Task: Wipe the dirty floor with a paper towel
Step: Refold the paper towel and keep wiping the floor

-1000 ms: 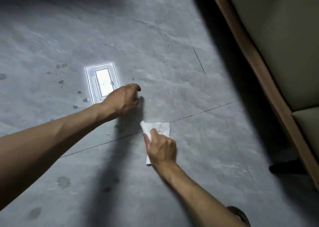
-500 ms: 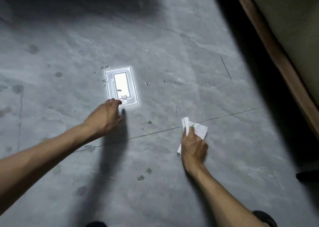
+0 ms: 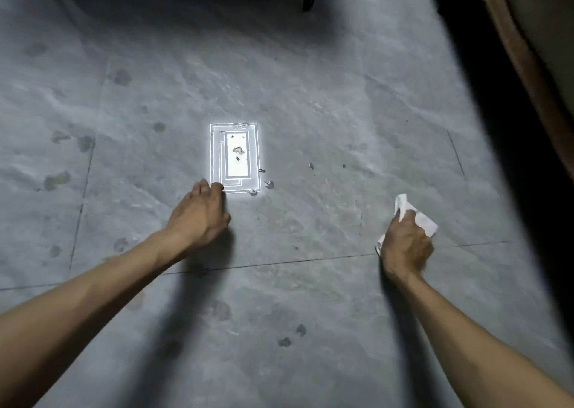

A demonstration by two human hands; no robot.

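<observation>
Paper towel (image 3: 427,223) gripped by right hand (image 3: 403,246); left hand (image 3: 198,215) curled beside bright patch (image 3: 237,165).

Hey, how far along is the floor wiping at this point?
Early, it seems. Done: the paper towel is bunched in the right hand, down at the floor. In hand: wiping by the tile seam, left hand beside the bright reflection. Left: droplets near that reflection and dark spots nearer the person; no patch looks plainly cleaner.

The floor (image 3: 310,97) is smooth grey stone-look tile, glossy enough to mirror a bright light patch (image 3: 234,156), and right of that patch the paper towel (image 3: 426,222) is white, crumpled, matt paper.
</observation>
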